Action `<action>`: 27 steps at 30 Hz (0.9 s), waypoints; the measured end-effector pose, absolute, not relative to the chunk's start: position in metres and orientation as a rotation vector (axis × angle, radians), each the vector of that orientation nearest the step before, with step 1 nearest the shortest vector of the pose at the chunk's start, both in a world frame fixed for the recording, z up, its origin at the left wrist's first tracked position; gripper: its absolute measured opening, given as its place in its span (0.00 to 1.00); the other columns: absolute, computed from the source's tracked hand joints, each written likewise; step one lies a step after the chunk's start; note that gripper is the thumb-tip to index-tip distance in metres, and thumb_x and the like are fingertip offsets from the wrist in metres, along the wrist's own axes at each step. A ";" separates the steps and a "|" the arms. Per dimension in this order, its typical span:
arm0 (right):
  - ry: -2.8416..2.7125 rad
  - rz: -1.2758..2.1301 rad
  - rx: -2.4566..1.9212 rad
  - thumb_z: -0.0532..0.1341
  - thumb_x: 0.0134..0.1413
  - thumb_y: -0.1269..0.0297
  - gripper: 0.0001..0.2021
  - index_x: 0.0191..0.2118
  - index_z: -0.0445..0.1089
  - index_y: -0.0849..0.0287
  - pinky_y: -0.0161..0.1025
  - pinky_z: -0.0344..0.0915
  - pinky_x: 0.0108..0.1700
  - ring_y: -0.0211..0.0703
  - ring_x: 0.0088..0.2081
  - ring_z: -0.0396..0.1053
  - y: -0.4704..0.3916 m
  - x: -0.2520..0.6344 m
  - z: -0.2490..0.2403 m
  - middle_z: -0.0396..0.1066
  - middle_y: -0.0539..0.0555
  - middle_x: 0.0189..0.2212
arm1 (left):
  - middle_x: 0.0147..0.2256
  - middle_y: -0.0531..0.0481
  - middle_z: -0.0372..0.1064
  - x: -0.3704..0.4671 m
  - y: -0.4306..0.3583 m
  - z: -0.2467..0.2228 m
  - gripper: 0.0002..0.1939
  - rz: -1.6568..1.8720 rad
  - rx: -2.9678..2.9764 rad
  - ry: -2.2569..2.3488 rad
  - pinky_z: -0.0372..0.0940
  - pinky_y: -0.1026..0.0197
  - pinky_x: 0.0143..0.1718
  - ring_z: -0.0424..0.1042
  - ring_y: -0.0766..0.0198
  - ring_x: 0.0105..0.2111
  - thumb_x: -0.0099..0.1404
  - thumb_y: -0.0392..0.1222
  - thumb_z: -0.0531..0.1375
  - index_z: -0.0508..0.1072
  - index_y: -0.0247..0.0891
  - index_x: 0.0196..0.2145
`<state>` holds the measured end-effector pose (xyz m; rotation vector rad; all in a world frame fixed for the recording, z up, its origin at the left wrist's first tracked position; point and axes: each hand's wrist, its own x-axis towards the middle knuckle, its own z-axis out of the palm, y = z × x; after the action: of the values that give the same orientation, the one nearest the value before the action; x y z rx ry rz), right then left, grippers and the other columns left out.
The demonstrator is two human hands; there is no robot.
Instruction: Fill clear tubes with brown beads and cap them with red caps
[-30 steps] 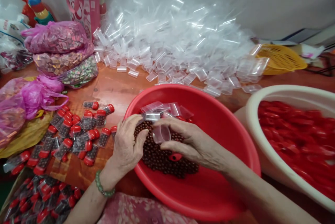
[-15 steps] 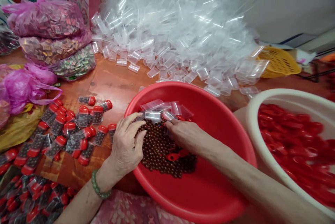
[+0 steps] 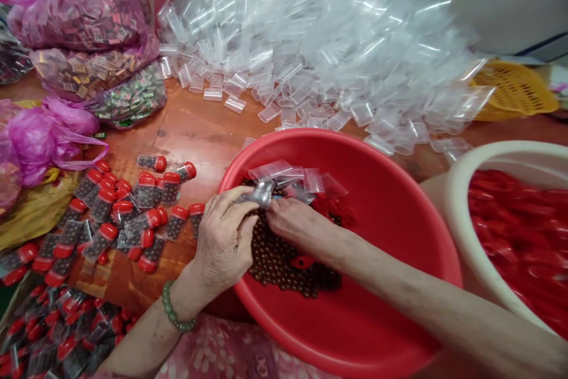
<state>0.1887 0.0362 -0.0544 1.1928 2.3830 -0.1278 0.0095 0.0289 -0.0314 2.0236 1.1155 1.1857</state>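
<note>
A large red basin [image 3: 399, 225] holds a heap of dark brown beads [image 3: 284, 261], with clear plastic sleeves [image 3: 290, 175] and a few red pieces [image 3: 303, 261] among them. Over its left rim, my left hand [image 3: 228, 231], with a green bead bracelet on the wrist, grips a clear plastic sleeve [image 3: 261, 193] between thumb and fingers. My right hand [image 3: 297, 219] reaches in from the right above the beads. Its closed fingertips meet the right end of that same sleeve; whatever else they pinch is hidden.
Filled packets with red caps [image 3: 102, 204] lie on the wooden table [image 3: 190, 125] at left, more in a pile below. Bags of small pieces [image 3: 89, 18] stand behind them. Clear sleeves [image 3: 310, 42] are heaped at the back, near a yellow basket [image 3: 510, 86]. A white tub [image 3: 457, 213] holds red parts.
The view has shifted, moving most things slightly. My right hand has come left, closer to my left hand, and the sleeve between them is now tilted.
</note>
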 end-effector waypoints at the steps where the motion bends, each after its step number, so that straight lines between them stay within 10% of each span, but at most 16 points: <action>1: 2.418 -0.158 1.163 0.50 0.53 0.84 0.15 0.35 0.74 0.69 0.42 0.67 0.35 0.50 0.34 0.72 0.032 0.185 -0.055 0.74 0.66 0.33 | 0.48 0.41 0.72 0.010 0.029 -0.031 0.09 1.183 2.021 1.116 0.67 0.52 0.50 0.71 0.58 0.48 0.65 0.30 0.55 0.72 0.35 0.42; 18: 2.563 -1.437 1.127 0.65 0.52 0.71 0.12 0.43 0.70 0.63 0.34 0.67 0.37 0.38 0.34 0.69 0.019 0.182 -0.042 0.72 0.51 0.33 | 0.48 0.41 0.72 0.010 0.030 -0.032 0.08 1.154 2.018 1.133 0.66 0.53 0.52 0.71 0.60 0.49 0.66 0.32 0.54 0.72 0.35 0.40; 24: 2.440 -1.972 1.302 0.65 0.54 0.57 0.18 0.48 0.69 0.59 0.38 0.66 0.41 0.40 0.35 0.67 0.024 0.198 -0.020 0.70 0.50 0.34 | 0.49 0.42 0.72 0.005 0.024 -0.015 0.10 1.060 2.145 1.229 0.43 0.37 0.65 0.69 0.57 0.52 0.69 0.32 0.51 0.71 0.36 0.42; 27: 2.596 -1.984 1.344 0.65 0.53 0.55 0.19 0.48 0.69 0.58 0.41 0.64 0.48 0.43 0.43 0.68 0.023 0.205 -0.005 0.71 0.54 0.41 | 0.54 0.40 0.68 -0.002 0.014 -0.001 0.14 1.001 2.008 1.096 0.52 0.46 0.64 0.64 0.58 0.58 0.69 0.34 0.50 0.68 0.35 0.50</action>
<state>0.2052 0.0231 -0.0054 1.3440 2.5959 -1.9837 -0.0025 0.0140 -0.0011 2.0083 1.0959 1.0008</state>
